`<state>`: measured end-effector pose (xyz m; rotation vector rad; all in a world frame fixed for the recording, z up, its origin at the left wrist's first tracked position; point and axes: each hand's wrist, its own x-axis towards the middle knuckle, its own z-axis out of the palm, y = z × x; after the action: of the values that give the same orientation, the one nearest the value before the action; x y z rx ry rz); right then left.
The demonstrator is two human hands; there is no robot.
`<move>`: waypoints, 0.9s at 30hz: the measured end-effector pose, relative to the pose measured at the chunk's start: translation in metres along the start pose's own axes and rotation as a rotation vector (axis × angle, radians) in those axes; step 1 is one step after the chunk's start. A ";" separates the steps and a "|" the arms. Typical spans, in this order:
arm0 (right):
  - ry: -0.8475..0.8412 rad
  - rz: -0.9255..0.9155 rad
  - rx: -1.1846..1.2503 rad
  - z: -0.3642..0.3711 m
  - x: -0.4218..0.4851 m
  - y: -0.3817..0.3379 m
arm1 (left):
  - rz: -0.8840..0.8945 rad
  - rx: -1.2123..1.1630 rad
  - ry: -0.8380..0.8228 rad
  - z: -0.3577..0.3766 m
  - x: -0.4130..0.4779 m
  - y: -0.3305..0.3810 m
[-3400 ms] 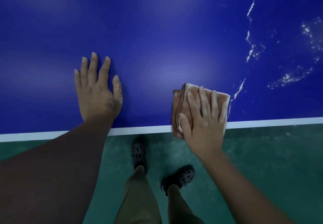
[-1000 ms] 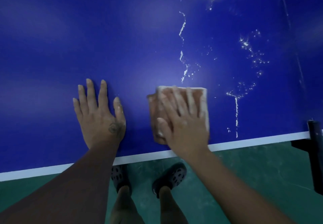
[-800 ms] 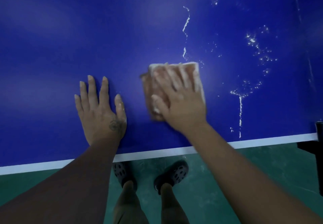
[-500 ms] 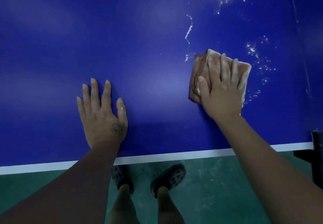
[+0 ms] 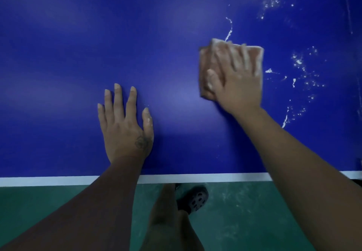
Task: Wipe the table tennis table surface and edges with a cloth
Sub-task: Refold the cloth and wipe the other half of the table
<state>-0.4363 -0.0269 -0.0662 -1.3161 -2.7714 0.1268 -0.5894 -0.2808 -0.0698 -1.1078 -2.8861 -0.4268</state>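
Nearest us, only one dark shoe [image 5: 194, 199] shows on the green floor [image 5: 254, 211], where half a second ago we saw two, and a bare leg [image 5: 168, 217] has come forward over the other. Past the white edge line [image 5: 195, 178], our left hand [image 5: 125, 127] has kept its place, flat on the blue table [image 5: 58, 55] with fingers straight, slightly spread and holding nothing. Farther out, our right hand [image 5: 237, 86] presses the cloth [image 5: 207, 60] down with straight fingers [image 5: 233, 57] laid across its top, nothing curled round it. Since the earlier frame the cloth has slid left, so its far edge now meets the tail of the thin white streak [image 5: 229, 29], and it has squared up from its tilt. It lies on the playing surface well in from the edge, right of and beyond the left hand. Its sides run roughly parallel to the edge line. The folded pad looks near square, and with the palm covering its near part we cannot tell a long axis. It is pinkish brown, folded in layers that show along its left side, whitened along its right edge and blurred. Beyond and to the right, white specks [image 5: 299, 62] dot the blue.
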 end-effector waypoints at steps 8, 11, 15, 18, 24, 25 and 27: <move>-0.055 0.144 -0.068 -0.008 -0.030 -0.006 | 0.002 0.005 -0.021 0.001 0.002 -0.002; -0.047 -0.038 -0.054 0.003 -0.028 -0.063 | 0.001 0.018 -0.031 0.001 0.002 -0.004; -0.029 -0.167 0.043 0.010 0.008 -0.092 | 0.008 0.019 -0.060 -0.001 0.001 -0.002; 0.000 -0.136 0.029 0.010 0.046 -0.063 | 0.009 -0.030 -0.047 0.000 0.005 -0.005; -0.076 0.181 -0.019 -0.005 0.072 0.025 | -0.084 -0.276 0.050 0.002 0.085 0.022; -0.077 0.203 -0.016 -0.007 0.071 0.027 | -0.063 -0.279 0.050 0.004 0.107 0.029; -0.067 0.195 -0.036 -0.007 0.069 0.013 | -0.025 -0.248 0.040 0.012 0.151 0.038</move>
<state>-0.4690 0.0354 -0.0586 -1.6186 -2.7045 0.1346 -0.6765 -0.1526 -0.0541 -1.0777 -2.8729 -0.8168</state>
